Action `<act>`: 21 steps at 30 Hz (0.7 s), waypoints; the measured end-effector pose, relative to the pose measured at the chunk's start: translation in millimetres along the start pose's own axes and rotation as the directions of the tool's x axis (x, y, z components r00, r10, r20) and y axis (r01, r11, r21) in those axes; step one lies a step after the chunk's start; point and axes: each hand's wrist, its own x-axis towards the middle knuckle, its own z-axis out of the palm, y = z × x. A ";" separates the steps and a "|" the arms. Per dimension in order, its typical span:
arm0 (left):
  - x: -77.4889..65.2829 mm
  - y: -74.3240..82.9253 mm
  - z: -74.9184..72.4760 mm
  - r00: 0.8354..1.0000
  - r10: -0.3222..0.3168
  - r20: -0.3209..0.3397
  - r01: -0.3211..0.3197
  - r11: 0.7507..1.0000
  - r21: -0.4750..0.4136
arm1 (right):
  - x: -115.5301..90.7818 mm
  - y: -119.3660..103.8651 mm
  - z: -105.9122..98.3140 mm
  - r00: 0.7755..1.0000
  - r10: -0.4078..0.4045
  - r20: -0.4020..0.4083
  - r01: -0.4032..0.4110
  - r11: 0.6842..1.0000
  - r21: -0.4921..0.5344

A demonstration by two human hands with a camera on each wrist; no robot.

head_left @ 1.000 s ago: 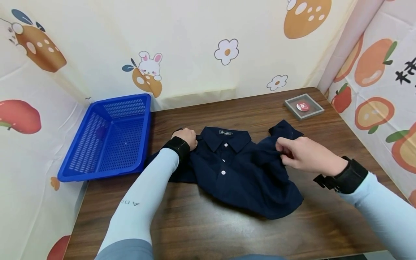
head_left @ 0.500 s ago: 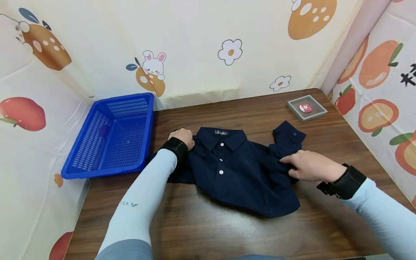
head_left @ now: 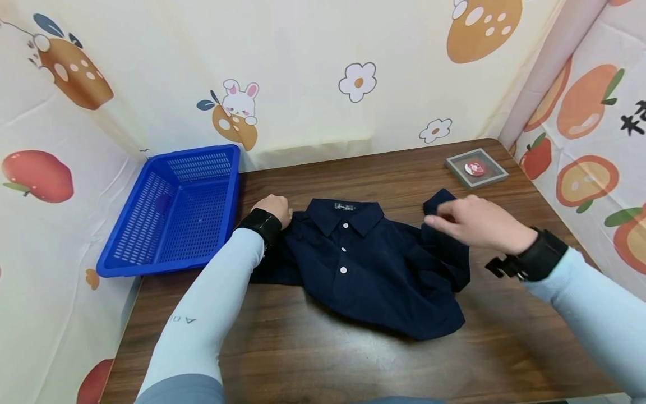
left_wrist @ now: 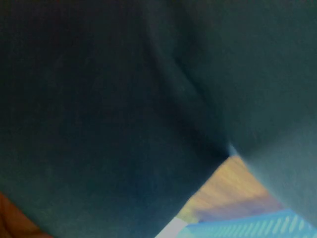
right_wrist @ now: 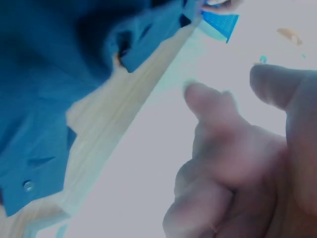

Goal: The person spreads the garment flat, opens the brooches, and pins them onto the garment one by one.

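A dark navy button-up shirt [head_left: 353,264] lies front up on the wooden table, collar toward the back wall. My left hand [head_left: 274,208] grips the cloth beside the collar, at the sleeve on the left; its fingertips are hidden. Dark fabric [left_wrist: 114,114] fills most of the left wrist view. Over the sleeve on the right hovers my right hand [head_left: 476,223], partly covering the cuff. Its thumb and fingers are loosely bent with nothing between them, as the right wrist view also shows. There, a cuff with a button [right_wrist: 28,186] lies at lower left.
A blue plastic basket [head_left: 229,219] stands at the table's left, close to my left hand. On the far right corner sits a small grey square tray [head_left: 456,168] with a red and white round piece. Printed cloth walls [head_left: 303,84] border the table.
My right hand has let go of the sleeve on the right and lifted toward the cuff; that sleeve has shifted. My left hand has moved slightly left, away from the collar.
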 end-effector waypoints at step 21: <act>4.2 -21.2 13.2 0.995 0.071 0.072 -0.072 0.997 0.015 | 48.9 48.3 44.8 0.931 0.062 0.359 -0.061 0.998 -0.015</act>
